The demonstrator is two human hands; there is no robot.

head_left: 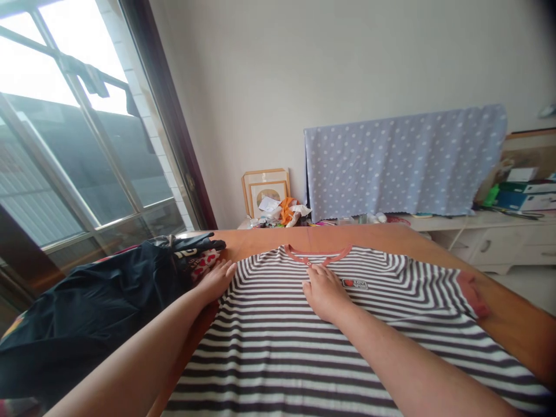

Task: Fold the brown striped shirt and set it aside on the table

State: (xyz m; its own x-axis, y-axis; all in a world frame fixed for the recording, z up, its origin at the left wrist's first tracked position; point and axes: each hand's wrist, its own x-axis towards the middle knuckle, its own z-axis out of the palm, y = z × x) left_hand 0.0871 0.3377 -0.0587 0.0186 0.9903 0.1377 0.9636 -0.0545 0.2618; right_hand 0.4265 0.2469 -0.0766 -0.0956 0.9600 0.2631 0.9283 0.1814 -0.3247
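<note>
A black-and-white striped T-shirt [278,347] lies spread on the wooden table with its red-trimmed collar toward the far edge. Its right sleeve with a red cuff [473,295] is stretched out, while the left sleeve cannot be seen. My left hand [217,281] rests at the shirt's left shoulder edge, its fingers stretched out. On the chest, just below the collar and beside a small printed patch [355,284], my right hand [325,292] lies flat with the thumb apart from the fingers.
A heap of dark clothes [95,313] sits on the left, close to my left forearm. Beyond the wooden table [373,234] are picture frames [266,188], an orange bag [287,209] and a polka-dot cloth [403,165] above a white cabinet [499,246]. A window stands at left.
</note>
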